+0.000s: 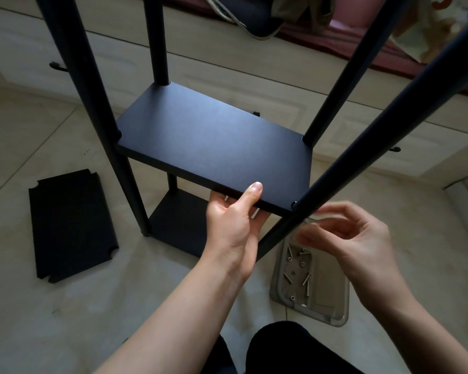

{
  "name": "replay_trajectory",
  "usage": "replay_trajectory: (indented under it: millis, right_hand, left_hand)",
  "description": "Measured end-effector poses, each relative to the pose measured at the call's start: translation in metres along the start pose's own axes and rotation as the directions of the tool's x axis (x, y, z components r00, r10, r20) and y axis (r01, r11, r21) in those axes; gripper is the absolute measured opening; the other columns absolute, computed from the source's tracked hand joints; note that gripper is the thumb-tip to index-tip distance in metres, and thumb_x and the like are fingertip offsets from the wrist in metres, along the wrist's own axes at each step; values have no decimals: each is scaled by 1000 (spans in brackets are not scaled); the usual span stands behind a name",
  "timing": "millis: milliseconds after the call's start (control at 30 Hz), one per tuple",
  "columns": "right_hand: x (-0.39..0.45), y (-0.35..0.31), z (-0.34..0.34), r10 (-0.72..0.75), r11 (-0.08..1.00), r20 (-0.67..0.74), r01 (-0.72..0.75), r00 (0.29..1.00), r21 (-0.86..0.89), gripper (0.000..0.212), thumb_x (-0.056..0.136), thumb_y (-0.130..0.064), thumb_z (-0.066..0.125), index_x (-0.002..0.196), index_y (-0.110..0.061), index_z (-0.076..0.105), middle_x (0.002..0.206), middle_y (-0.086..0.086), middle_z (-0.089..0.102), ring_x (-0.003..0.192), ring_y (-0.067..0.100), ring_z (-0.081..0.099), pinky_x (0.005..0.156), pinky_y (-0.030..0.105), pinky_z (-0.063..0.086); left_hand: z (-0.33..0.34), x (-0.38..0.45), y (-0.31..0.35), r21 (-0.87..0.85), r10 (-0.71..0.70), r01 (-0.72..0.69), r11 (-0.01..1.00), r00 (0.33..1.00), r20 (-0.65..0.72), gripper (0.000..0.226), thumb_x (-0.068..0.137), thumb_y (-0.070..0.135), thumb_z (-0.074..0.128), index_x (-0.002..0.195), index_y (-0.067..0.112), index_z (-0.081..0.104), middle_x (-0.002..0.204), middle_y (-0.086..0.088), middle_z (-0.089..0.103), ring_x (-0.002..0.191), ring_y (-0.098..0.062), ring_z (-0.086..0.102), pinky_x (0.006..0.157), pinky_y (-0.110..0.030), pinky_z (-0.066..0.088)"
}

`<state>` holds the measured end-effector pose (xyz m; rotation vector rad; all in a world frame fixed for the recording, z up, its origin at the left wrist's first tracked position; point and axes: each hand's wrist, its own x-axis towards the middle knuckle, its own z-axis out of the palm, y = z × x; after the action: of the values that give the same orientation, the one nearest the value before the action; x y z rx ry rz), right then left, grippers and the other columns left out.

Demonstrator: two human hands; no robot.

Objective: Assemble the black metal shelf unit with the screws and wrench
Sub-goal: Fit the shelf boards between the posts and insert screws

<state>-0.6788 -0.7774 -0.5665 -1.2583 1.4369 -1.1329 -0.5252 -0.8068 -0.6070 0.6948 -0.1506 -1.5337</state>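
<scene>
Black metal shelf panel (214,147) sat level between four posts, above a fixed bottom shelf, propped at its near edge by the left hand (234,211), thumb on top and fingers curled beneath. Beside the near right post (362,157), the right hand (354,238) was blurred; I cannot tell what it pinched. Should the left hand slacken, the panel would likely drop. Screws (299,268) lay in a clear tray (333,314); a spare panel (70,225) lay on the floor.
</scene>
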Motion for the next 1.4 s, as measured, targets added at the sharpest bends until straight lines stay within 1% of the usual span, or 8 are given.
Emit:
replay_trajectory:
  millis: [167, 333, 1000, 1067, 1167, 1200, 1300, 1400]
  right_hand:
    - [13, -8, -9, -84, 970, 237, 134, 968, -202, 63, 64, -22, 78, 123, -28, 58, 74, 2, 60, 70, 19, 61, 72, 42, 57]
    - [22, -10, -11, -119, 953, 326, 200, 938, -227, 61, 64, -20, 79, 122, -21, 60, 74, 11, 58, 68, 13, 61, 73, 29, 58]
    - [22, 7, -6, -180, 963, 133, 202, 975, -178, 61, 56, -42, 84, 111, -27, 62, 74, 10, 69, 66, 26, 67, 63, 39, 56]
    - [23, 6, -9, -269, 892, 152, 306, 951, -332, 63, 60, -44, 81, 115, -20, 61, 77, 6, 67, 69, 21, 66, 64, 40, 58]
    - [29, 5, -19, -509, 455, 344, 586, 789, -670, 58, 73, -52, 71, 113, -10, 64, 83, -2, 60, 70, 16, 59, 62, 39, 55]
    - [32, 5, -21, -499, 461, 351, 586, 792, -667, 60, 72, -53, 70, 114, -11, 63, 84, -1, 59, 71, 17, 57, 63, 39, 54]
    - [37, 6, -17, -178, 883, 249, 266, 952, -386, 74, 57, -49, 79, 120, -18, 55, 96, 9, 64, 78, 26, 63, 70, 38, 57]
    - [41, 16, -16, 10, 979, 270, 46, 963, -199, 67, 58, -37, 80, 118, -16, 59, 106, 11, 68, 92, 28, 69, 82, 44, 58]
  left_hand:
    - [-1, 1, 0, -6, -8, 8, 1000, 1000, -4, 44, 91, -4, 63, 132, 9, 54, 126, -18, 66, 113, -35, 67, 93, -51, 57]
    - [3, 2, 4, -30, -6, 6, 1000, 1000, 14, 42, 91, -2, 65, 130, 11, 56, 124, -15, 68, 111, -33, 69, 87, -47, 59]
    - [4, 2, 10, 29, 11, -12, 999, 999, 47, 42, 93, -3, 61, 132, 11, 55, 123, -13, 68, 111, -31, 69, 91, -48, 58]
    - [4, 1, 10, 41, 8, -10, 999, 999, 47, 41, 94, -3, 61, 132, 10, 55, 124, -14, 68, 111, -31, 69, 91, -48, 58]
    - [5, 1, 11, 57, 14, -17, 998, 999, 53, 36, 94, -2, 60, 128, 10, 56, 122, -14, 69, 111, -31, 69, 88, -45, 59]
    - [5, 1, 11, 61, 18, -21, 998, 998, 58, 35, 94, -2, 60, 126, 11, 57, 121, -14, 69, 111, -31, 69, 87, -44, 59]
    - [4, 0, 13, 71, 17, -21, 997, 998, 61, 35, 94, -2, 60, 127, 10, 57, 123, -15, 68, 112, -32, 68, 86, -43, 59]
    - [3, 0, 14, 87, 12, -18, 996, 998, 59, 36, 94, -1, 60, 129, 9, 56, 126, -16, 67, 113, -32, 68, 87, -43, 59]
